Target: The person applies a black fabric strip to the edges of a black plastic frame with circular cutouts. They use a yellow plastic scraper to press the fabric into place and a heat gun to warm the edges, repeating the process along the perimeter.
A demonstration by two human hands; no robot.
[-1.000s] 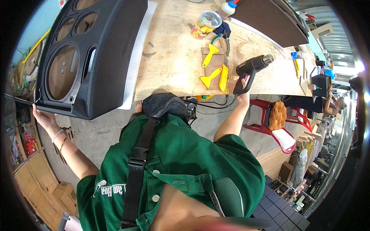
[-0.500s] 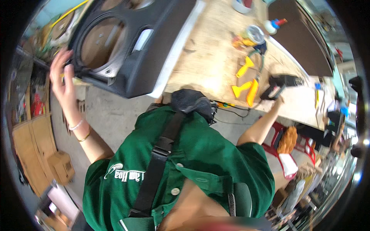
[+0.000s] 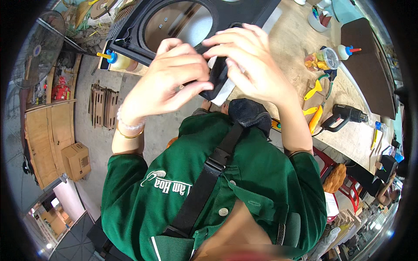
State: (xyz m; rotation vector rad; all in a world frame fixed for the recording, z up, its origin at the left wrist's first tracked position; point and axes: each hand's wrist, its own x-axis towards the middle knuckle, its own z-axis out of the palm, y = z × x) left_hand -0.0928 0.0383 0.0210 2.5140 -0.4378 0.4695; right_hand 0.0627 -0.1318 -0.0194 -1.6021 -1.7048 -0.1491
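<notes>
A black-covered speaker cabinet (image 3: 261,11) with a large round opening lies at the top middle of the bench. My left hand (image 3: 178,78) is over its near corner, with the fingers curled and the thumb and forefinger pinched at the edge of the black covering (image 3: 205,93). Just to the right, my right hand (image 3: 250,63) is bent over the slot in the cabinet, fingers apart and fingertips at the black surface. Both hands partly hide that corner. A black heat gun (image 3: 344,116) lies on the bench at the right.
Yellow scrapers (image 3: 313,90) and a clear jar (image 3: 327,58) are on the wooden bench (image 3: 278,43). A glue bottle (image 3: 119,61) stands at the bench's left end, another bottle (image 3: 344,52) at the right. A standing fan (image 3: 39,50) and cardboard box (image 3: 76,161) are at the left.
My right hand has left the heat gun and come to the cabinet's near corner. My left hand has moved right, from the cabinet's left corner to this one. The view has shifted.
</notes>
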